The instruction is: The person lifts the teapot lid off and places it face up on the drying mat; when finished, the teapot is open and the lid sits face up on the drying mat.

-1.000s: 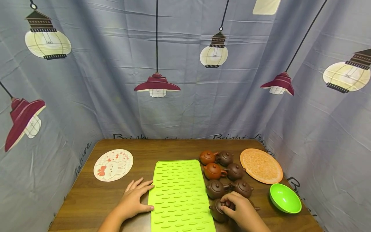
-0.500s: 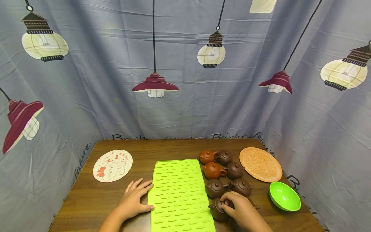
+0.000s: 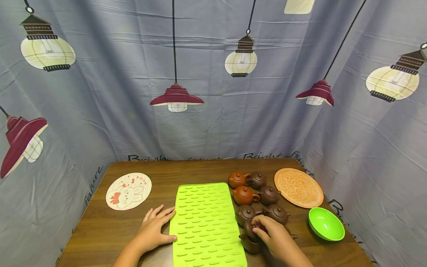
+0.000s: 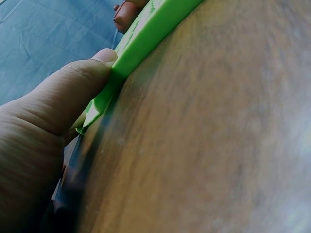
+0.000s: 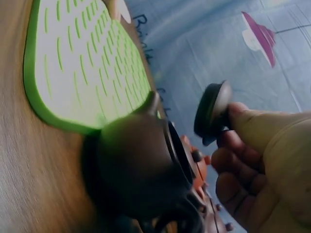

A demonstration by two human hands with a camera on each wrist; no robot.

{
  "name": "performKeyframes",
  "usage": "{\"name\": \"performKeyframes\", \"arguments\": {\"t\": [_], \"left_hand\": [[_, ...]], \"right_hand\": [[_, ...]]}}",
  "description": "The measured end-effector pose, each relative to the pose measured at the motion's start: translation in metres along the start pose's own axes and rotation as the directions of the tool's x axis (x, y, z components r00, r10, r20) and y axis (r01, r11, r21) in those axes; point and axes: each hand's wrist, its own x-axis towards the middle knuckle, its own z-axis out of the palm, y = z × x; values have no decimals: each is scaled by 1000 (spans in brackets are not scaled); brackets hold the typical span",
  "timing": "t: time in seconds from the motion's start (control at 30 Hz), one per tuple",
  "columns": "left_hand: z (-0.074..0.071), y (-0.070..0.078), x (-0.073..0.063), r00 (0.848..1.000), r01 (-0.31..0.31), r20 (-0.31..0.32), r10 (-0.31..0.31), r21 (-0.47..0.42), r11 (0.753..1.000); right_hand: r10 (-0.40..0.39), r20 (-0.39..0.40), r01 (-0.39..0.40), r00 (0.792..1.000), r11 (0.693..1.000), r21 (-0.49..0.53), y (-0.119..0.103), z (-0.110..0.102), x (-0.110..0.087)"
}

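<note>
My right hand (image 3: 275,237) pinches the lid (image 5: 212,110) of a dark brown teapot (image 5: 138,162) between thumb and fingers. In the right wrist view the lid is up off the pot, whose round mouth lies uncovered. The pot itself stands upright on the table by the near right edge of a lime-green ridged mat (image 3: 207,222). Along the mat's left edge my left hand (image 3: 150,231) rests with fingers spread, thumb and fingertips touching the rim. The left wrist view shows that thumb (image 4: 80,80) against the mat's side.
Several more brown teapots (image 3: 269,194) and two orange-red ones (image 3: 243,195) stand in two columns right of the mat. Beyond them lie an orange round placemat (image 3: 298,187) and a green bowl (image 3: 326,224). A rabbit-print round mat (image 3: 128,191) lies back left.
My right hand has lifted the lid off the near brown teapot, slightly up and left. The left hand stays at the mat's edge. The head view has shifted a little.
</note>
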Motion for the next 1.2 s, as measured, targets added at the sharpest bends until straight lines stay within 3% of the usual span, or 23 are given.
{"name": "performKeyframes", "arguments": {"t": [0.17,0.27,0.43,0.53,0.8,1.03,1.2], "left_hand": [[0,0,-1,1000,3,5,-3,3,1000],[0,0,-1,1000,3,3,-3,5,1000],[-1,0,-1,1000,0,-9,0,16,1000],[-1,0,0,1000,1,-10,-1,16,1000],[-1,2,0,1000,9,-5,-9,5,1000],[0,2,0,1000,15,4,-15,14,1000],[0,1,1,1000,15,1,-15,22,1000]], "right_hand": [[66,-26,-61,997,987,149,-8,11,1],[113,-17,-103,993,955,276,-14,15,2],[153,46,-154,987,838,523,-22,20,6],[137,75,-154,988,771,618,-25,24,8],[105,118,-158,987,656,738,-34,39,13],[66,188,-187,980,626,757,-43,55,17],[9,253,-214,967,564,798,-50,67,21]]}}
